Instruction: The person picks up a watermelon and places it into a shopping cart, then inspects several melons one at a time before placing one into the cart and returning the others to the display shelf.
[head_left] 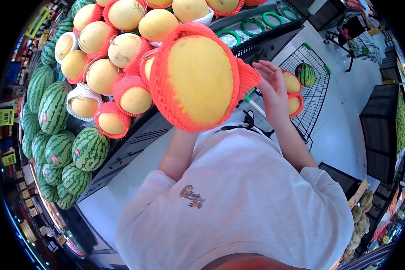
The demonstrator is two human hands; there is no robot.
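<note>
A large yellow melon [201, 81] in a red foam net [166, 108] is held up close to the camera. My left forearm [179, 150] reaches up behind it, and the melon hides the left hand and its fingers. At the melon's right side, my right hand [273, 87] pinches the drawn-out end of the net, its other fingers stretched upward. Behind and to the left lie more yellow melons [102, 76], several in red or white foam nets.
Striped watermelons [54, 101] are heaped on the left. A shopping cart [317, 105] at the right holds a small watermelon [306, 74] and two netted melons [290, 83]. Green rings [253, 28] lie on the display's far edge. Dark crates [380, 130] stand further right.
</note>
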